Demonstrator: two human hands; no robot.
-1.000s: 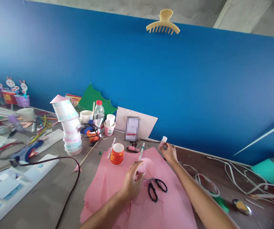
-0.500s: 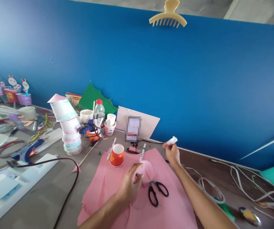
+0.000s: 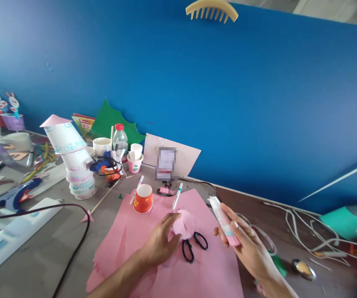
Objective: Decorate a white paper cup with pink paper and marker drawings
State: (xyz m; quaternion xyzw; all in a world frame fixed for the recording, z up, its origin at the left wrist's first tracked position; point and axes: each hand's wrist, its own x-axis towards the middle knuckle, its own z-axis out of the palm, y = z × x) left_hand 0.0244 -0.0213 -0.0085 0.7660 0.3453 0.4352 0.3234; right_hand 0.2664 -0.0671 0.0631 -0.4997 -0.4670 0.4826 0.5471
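Note:
My left hand (image 3: pixel 161 240) pinches the left edge of a round pink paper piece (image 3: pixel 184 225) between thumb and fingers, above pink paper sheets (image 3: pixel 209 269). A slit or fold shows across the round piece. Black-handled scissors (image 3: pixel 188 251) lie just below it, their blades hidden beneath the piece. In my right hand (image 3: pixel 243 236) is a white-and-pink glue tube (image 3: pixel 222 217), its narrow white tip pointing up and left. The tube is held off the sheets, apart from the round piece. A red paper cup (image 3: pixel 143 198) stands beyond my left hand, beside a white marker (image 3: pixel 177 196).
Stacked white cups (image 3: pixel 73 157) with a pink cone on top lean at the left. A clear bottle (image 3: pixel 120 142) and a pink cup (image 3: pixel 135 164) stand near the blue wall. A black cord (image 3: pixel 82 242) crosses the table; white cables (image 3: pixel 299 231) lie at the right.
My right hand has come back from near the wall, down and towards me, turning the tube so its length shows. The left hand still holds the round paper. The view has shifted slightly right.

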